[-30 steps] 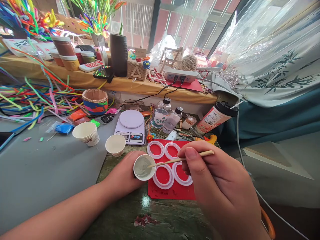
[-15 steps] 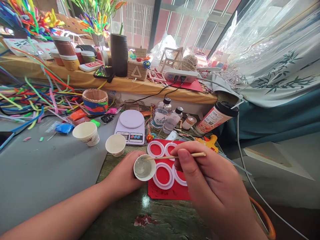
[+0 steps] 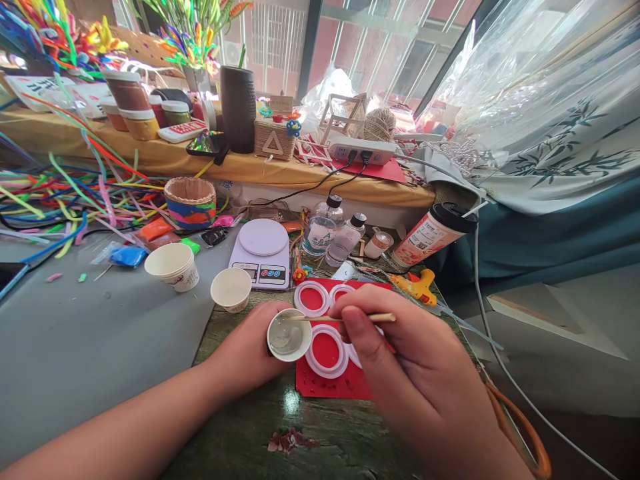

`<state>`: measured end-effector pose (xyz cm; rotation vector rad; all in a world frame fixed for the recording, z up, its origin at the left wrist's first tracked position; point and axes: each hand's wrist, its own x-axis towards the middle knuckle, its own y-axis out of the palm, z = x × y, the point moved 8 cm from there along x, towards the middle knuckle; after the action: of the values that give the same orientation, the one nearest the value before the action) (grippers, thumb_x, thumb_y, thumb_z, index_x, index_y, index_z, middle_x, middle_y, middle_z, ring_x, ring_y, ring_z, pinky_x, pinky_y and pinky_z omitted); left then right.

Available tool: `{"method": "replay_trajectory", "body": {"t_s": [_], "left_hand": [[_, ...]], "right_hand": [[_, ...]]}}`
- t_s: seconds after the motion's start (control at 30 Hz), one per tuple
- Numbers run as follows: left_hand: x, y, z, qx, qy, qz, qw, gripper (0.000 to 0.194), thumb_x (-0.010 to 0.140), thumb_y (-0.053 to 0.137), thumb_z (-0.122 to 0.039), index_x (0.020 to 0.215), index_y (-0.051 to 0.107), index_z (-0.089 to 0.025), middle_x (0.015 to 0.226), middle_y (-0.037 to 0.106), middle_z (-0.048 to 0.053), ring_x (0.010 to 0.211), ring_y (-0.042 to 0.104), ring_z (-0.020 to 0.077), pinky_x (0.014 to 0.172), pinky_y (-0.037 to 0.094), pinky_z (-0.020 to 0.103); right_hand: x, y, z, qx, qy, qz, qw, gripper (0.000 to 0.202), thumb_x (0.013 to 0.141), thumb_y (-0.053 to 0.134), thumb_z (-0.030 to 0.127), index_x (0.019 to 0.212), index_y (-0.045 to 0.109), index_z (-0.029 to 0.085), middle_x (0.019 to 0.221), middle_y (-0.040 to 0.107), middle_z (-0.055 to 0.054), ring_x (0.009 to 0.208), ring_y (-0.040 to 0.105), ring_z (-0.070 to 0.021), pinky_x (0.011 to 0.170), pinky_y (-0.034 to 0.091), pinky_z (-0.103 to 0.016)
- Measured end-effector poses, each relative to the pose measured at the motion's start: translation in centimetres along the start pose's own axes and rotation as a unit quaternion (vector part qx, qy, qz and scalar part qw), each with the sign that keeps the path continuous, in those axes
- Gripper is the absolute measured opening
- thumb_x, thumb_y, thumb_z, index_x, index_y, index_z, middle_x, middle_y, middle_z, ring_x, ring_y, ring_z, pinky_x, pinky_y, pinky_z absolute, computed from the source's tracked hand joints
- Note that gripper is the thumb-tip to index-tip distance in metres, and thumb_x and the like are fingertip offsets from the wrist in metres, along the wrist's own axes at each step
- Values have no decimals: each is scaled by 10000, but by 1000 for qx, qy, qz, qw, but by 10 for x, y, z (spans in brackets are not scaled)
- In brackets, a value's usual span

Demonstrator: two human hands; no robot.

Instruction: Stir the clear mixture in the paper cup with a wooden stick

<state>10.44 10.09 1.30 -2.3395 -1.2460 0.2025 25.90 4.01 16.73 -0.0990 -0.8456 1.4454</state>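
Note:
My left hand (image 3: 255, 340) is wrapped round a small paper cup (image 3: 289, 335) that holds a clear, bubbly liquid. Between the thumb and fingers of my right hand (image 3: 400, 360) is a thin wooden stick (image 3: 325, 319), its far end dipping into the cup. Under and beside my hands, white ring-shaped molds (image 3: 327, 373) lie on a red sheet (image 3: 340, 388); my right hand hides part of them. Just left of the held cup stands another paper cup (image 3: 231, 291), and farther left a stack of nested paper cups (image 3: 173, 267).
Behind are a kitchen scale (image 3: 263, 237), two clear bottles (image 3: 317, 230) with black caps and a small jar (image 3: 379, 245). A lidded drink cup (image 3: 425, 237) and a yellow glue gun (image 3: 417, 287) stand to the right. Pipe cleaners (image 3: 65, 193) spread at the left.
My right hand has shifted left with the stick, uncovering more of the glue gun. The left hand and its cup have stayed nearly still.

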Motion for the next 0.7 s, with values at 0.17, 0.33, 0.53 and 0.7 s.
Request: {"method": "replay_trajectory", "body": {"t_s": [0.17,0.33,0.53,0.7], "left_hand": [[-1,-1,1,-10,-15,-5,1000,243,882,837,-261,1104,736,-254,1136,805,53,1019,768,294,906,615,411],[-1,-1,3,-5,-12,-8,1000,308,872,843,-258,1160,734,-258,1176,799,58,1060,760,299,946,617,425],[-1,1,5,-14,-23,2,1000,269,886,850,-270,1127,734,-245,1156,812,71,1043,759,296,910,621,405],[-2,0,3,-10,-16,1,1000,278,891,848,-291,1139,731,-244,1184,804,78,1075,748,301,943,620,422]], "right_hand": [[1,8,3,20,4,59,998,316,1153,522,192,863,636,243,703,632,56,590,586,-118,572,456,-265],[-2,-12,-7,-57,17,-62,996,224,1144,589,207,959,705,257,795,726,20,715,696,-168,667,516,-299],[0,8,5,27,3,62,998,286,1162,519,195,910,646,244,773,693,36,679,666,-139,635,517,-269],[-1,-8,-4,-54,29,-27,998,263,1152,566,215,918,683,250,795,729,6,697,670,-172,636,492,-305]]}}
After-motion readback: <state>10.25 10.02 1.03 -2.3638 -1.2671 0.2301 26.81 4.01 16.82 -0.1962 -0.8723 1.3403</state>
